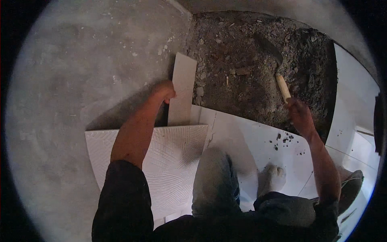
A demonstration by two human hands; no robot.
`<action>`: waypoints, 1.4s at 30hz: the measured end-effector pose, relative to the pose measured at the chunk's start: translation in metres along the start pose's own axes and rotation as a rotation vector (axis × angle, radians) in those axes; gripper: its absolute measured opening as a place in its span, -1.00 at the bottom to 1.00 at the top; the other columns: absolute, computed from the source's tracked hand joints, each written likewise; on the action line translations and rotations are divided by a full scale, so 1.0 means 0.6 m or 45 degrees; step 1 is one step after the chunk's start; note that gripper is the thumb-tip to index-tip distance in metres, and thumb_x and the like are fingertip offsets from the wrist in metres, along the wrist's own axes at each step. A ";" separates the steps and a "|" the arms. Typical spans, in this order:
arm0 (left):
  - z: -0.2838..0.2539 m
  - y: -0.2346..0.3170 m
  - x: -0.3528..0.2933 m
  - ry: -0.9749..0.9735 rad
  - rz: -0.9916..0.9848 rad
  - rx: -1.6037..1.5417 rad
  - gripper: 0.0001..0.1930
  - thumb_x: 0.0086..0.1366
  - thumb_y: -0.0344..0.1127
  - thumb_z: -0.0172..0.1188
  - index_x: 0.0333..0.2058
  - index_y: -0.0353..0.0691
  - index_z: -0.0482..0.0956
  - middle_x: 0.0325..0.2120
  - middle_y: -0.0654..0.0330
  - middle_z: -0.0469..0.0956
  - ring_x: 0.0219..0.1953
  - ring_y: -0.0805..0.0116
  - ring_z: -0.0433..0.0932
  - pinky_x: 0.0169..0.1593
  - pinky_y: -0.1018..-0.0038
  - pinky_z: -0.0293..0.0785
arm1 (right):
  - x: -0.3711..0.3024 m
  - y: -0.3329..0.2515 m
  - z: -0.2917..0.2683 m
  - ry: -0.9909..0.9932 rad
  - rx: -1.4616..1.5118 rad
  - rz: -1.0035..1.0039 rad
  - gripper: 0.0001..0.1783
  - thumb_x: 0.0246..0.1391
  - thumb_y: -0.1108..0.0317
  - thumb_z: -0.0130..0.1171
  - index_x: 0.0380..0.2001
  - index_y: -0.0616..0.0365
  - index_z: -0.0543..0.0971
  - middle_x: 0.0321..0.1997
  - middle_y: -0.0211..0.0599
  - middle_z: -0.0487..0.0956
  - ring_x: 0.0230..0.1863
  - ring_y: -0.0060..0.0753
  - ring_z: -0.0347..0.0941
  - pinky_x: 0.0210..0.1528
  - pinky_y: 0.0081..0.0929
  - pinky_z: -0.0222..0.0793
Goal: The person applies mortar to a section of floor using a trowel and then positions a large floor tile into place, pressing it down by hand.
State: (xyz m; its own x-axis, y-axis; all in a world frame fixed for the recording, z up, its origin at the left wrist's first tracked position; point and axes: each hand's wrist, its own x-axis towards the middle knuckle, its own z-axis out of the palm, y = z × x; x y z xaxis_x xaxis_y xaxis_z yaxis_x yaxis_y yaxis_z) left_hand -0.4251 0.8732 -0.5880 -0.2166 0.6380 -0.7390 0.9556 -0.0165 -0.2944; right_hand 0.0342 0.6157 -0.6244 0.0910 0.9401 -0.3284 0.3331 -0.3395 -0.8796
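Observation:
My right hand (300, 115) is wrapped round the pale wooden handle of a trowel (284, 88). Its dark blade rests on a bed of dark, damp-looking mortar or soil (242, 86) and is hard to tell apart from it. On the left, my left hand (165, 90) has its fingers curled at the left edge of a narrow pale tile strip (183, 86), which stands by the wall. Below that hand leans a large white tile (173, 173) with its ridged back facing me; my left forearm crosses over it.
Laid white floor tiles (246, 139) border the bed on the near side and white tiles (350, 92) on the right. Dark crumbs (284, 139) lie on the near tiles. A bare grey wall (80, 72) rises on the left. My knee and foot are close by.

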 end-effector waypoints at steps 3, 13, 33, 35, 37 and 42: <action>0.070 -0.093 0.021 -0.147 -0.004 -0.343 -0.81 0.26 -0.30 0.16 -0.28 -0.33 0.53 -0.65 0.17 0.44 -0.65 0.33 0.40 -0.60 0.36 0.37 | -0.022 0.009 0.019 0.059 0.147 0.030 -0.73 0.30 0.20 -0.10 -0.19 0.17 0.47 -0.38 -0.34 0.48 -0.43 -0.51 0.42 -0.33 -0.42 0.41; 0.059 -0.037 -0.078 -0.274 -0.078 -0.134 -0.72 0.18 -0.21 0.24 -0.22 -0.30 0.53 -0.52 0.10 0.49 -0.52 0.27 0.47 -0.43 0.32 0.47 | 0.000 0.041 -0.007 0.177 0.171 0.030 -0.65 0.31 0.14 -0.10 -0.09 0.18 0.48 -0.32 -0.34 0.55 -0.43 -0.57 0.44 -0.44 -0.54 0.39; 0.056 0.087 0.080 0.163 0.649 0.305 -0.46 0.29 0.01 0.09 0.18 -0.09 0.35 0.12 0.01 0.37 0.17 -0.01 0.33 0.24 0.13 0.22 | -0.017 0.122 -0.034 0.212 0.101 0.042 -0.57 0.32 0.07 -0.12 0.03 0.16 0.44 -0.30 -0.43 0.51 -0.48 -0.70 0.36 -0.48 -0.65 0.30; 0.061 0.084 0.082 0.060 0.646 0.218 -0.47 0.30 0.02 0.07 0.16 -0.11 0.37 0.12 0.01 0.38 0.17 -0.02 0.33 0.25 0.14 0.20 | -0.017 0.116 -0.035 0.239 0.074 0.022 -0.57 0.32 0.07 -0.11 0.03 0.17 0.44 -0.29 -0.43 0.51 -0.47 -0.70 0.37 -0.47 -0.66 0.31; 0.076 0.066 0.084 0.028 0.605 0.273 -0.49 0.30 0.03 0.07 0.13 -0.11 0.40 0.11 0.02 0.38 0.16 -0.02 0.34 0.23 0.14 0.22 | -0.008 0.108 -0.032 0.261 -0.002 0.097 -0.56 0.32 0.06 -0.12 0.03 0.17 0.44 -0.29 -0.42 0.51 -0.47 -0.71 0.35 -0.47 -0.67 0.31; 0.105 0.056 0.057 -0.041 0.593 0.396 -0.49 0.29 0.06 0.08 0.10 -0.11 0.45 0.10 0.04 0.37 0.14 -0.02 0.35 0.19 0.13 0.25 | -0.001 0.101 -0.027 0.264 0.107 0.121 -0.63 0.31 0.12 -0.10 -0.03 0.15 0.48 -0.32 -0.35 0.53 -0.46 -0.62 0.40 -0.43 -0.59 0.36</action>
State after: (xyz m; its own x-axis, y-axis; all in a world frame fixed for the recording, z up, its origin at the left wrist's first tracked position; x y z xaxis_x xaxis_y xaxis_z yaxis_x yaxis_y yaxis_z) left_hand -0.4131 0.8461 -0.6614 0.2038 0.4853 -0.8503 0.8486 -0.5206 -0.0937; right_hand 0.0696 0.5949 -0.6718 0.3114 0.8870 -0.3410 0.2352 -0.4196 -0.8767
